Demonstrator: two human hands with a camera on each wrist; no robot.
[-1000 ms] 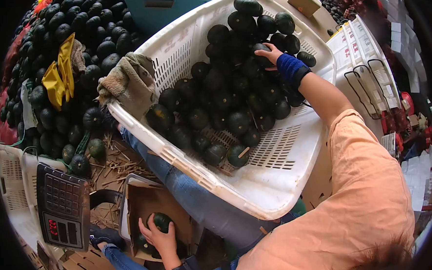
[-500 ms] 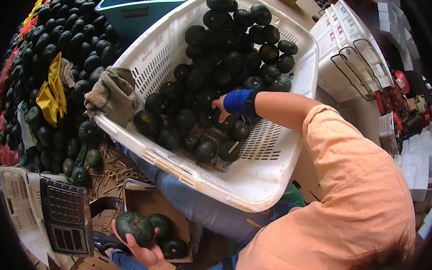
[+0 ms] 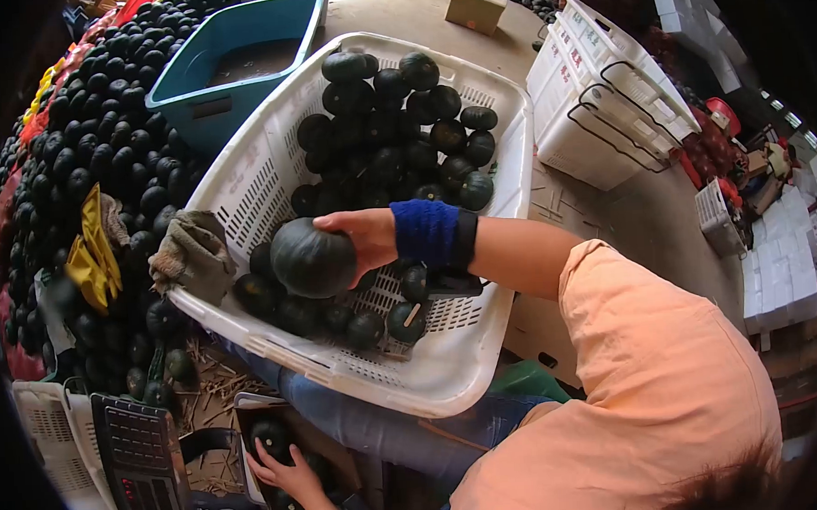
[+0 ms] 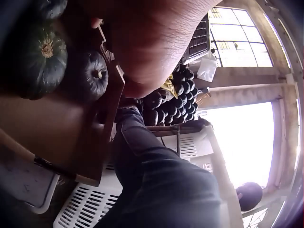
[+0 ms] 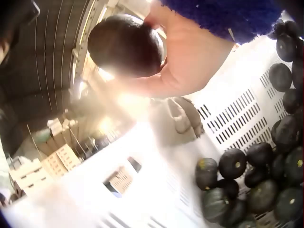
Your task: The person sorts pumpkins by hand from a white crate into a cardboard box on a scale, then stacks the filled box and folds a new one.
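Note:
My right hand (image 3: 366,239) grips a large dark green pumpkin (image 3: 313,258), holding it above the white slotted crate (image 3: 452,382). In the right wrist view this pumpkin (image 5: 124,46) sits between thumb and fingers, away from the heaped pumpkins (image 5: 232,164). Low in the head view, my left hand (image 3: 296,482) reaches into a cardboard box (image 3: 349,443), thumb and fingers spread round a pumpkin (image 3: 270,436). The left wrist view shows pumpkins (image 4: 40,57) with stems towards the camera inside the box; my left fingertips are mostly hidden there.
Left of the box stands a scale display (image 3: 142,458). A rag (image 3: 191,257) hangs over the crate's corner. Beyond are a blue tub (image 3: 234,93) and a big pumpkin heap (image 3: 98,151) with yellow gloves (image 3: 93,258). A white crate (image 3: 594,97) stands right.
My right hand has come up out of the crate's pile with a pumpkin. My left hand, which held a pumpkin up over the box, has lowered into it. The head view has shifted.

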